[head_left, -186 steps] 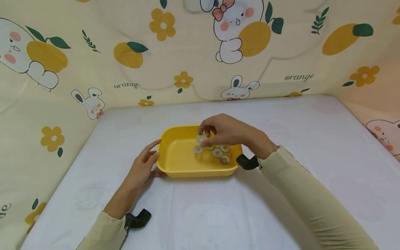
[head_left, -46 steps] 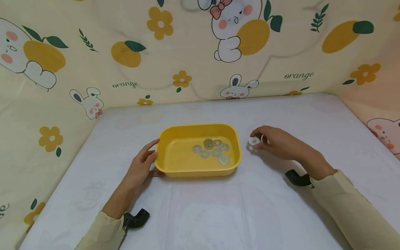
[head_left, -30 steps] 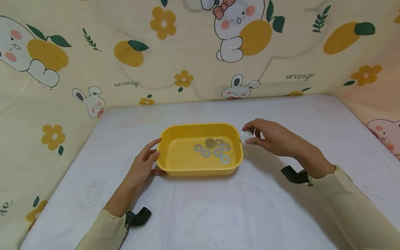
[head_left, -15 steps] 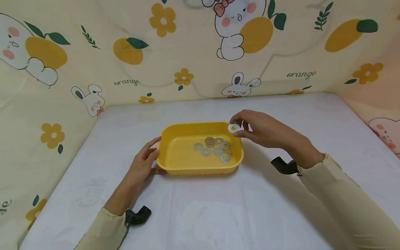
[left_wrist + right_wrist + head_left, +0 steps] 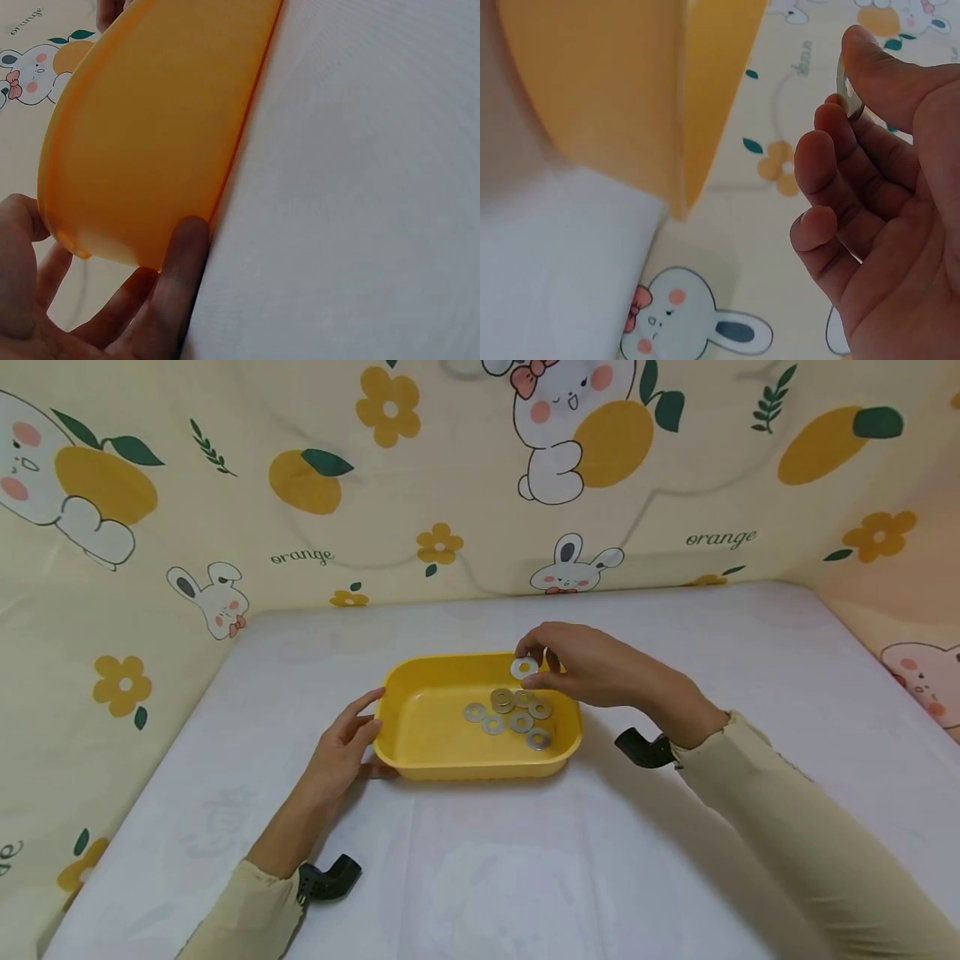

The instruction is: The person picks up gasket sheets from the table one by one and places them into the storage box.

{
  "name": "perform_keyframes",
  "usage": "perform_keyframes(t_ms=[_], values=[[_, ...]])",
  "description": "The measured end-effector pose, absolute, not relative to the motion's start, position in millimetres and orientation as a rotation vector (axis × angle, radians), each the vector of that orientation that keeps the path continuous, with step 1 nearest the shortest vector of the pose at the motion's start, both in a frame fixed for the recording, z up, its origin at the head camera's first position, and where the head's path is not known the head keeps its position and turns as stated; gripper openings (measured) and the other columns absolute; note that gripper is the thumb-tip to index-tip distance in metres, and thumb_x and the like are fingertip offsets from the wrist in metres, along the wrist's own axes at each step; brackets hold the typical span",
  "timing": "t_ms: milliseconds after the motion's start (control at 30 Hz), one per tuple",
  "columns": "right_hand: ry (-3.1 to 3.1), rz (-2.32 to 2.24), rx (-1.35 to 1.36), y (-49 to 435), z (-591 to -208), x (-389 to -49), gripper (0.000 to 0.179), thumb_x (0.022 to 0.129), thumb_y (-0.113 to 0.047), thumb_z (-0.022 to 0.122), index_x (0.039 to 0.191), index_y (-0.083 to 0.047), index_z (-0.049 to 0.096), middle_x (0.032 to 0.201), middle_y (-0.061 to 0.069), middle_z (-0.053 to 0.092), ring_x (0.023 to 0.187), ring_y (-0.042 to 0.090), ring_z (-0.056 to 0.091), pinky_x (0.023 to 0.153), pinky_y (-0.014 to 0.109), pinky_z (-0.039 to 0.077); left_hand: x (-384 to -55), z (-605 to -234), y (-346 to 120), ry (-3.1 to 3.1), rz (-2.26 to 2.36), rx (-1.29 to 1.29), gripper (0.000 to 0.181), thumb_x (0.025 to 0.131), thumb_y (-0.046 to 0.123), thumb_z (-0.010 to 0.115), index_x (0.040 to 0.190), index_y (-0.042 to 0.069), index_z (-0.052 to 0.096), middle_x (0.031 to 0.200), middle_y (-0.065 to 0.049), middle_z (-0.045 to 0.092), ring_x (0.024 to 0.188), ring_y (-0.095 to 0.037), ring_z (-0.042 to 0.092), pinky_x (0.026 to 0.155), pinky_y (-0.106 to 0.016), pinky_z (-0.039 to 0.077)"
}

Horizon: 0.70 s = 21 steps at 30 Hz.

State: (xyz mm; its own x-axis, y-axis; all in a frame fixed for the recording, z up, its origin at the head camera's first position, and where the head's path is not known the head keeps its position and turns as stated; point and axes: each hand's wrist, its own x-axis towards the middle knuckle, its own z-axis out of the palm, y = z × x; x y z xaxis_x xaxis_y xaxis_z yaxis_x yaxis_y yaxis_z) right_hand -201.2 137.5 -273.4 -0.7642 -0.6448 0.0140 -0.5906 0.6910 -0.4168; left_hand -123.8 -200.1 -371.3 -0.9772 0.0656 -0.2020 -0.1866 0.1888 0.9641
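Observation:
A yellow plastic tray (image 5: pixel 427 760) stands on the white table, with several metal washers (image 5: pixel 513 723) lying flat toward its right half. Some overlap in a small brassy-looking pile (image 5: pixel 501 708). My right hand (image 5: pixel 592 668) pinches one washer (image 5: pixel 515 669) between thumb and fingers above the tray's back right part. That washer (image 5: pixel 853 110) appears nearly edge-on in the right wrist view. At the tray's left end my left hand (image 5: pixel 341 750) rests with spread fingers against the outer wall and rim. Its fingertips (image 5: pixel 191 229) touch the wall low down in the left wrist view.
White cloth (image 5: pixel 495 868) covers the table around the tray. A cream curtain (image 5: pixel 480 452) printed with rabbits and oranges rises behind and at both sides. Black wrist cameras (image 5: pixel 330 878) are worn on both forearms.
Earlier my right hand was among the washers, then low over the table right of the tray with a washer. It has since risen and moved left over the tray. The left hand stays put.

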Motion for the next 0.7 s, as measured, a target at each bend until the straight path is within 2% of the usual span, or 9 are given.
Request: perform_keyframes(t_ms=[367,700], values=[[2.720,-0.578,-1.051,117,-273,-210,0.040,0.093,-0.039,0.069,0.124,-0.015,0.062,0.109,-0.002,0.062,0.092,0.016,0.055,0.082,0.029,0.049,-125,-374,-199,2.253,1.874,-0.108,0.048,0.106,0.024,0.046,0.152,0.035,0.038,0.139,-0.018,0.048,0.095,-0.023,0.065,0.076,-0.037,0.064],[2.676,-0.632,-1.126,96,-278,-218,0.036,0.095,-0.035,0.067,0.123,-0.013,0.062,0.108,0.001,0.064,0.084,0.016,0.054,0.081,0.030,0.048,-124,-371,-201,2.252,1.863,-0.132,0.049,0.106,0.024,0.046,0.153,0.035,0.036,0.141,-0.017,0.047,0.094,-0.020,0.065,0.077,-0.036,0.064]])
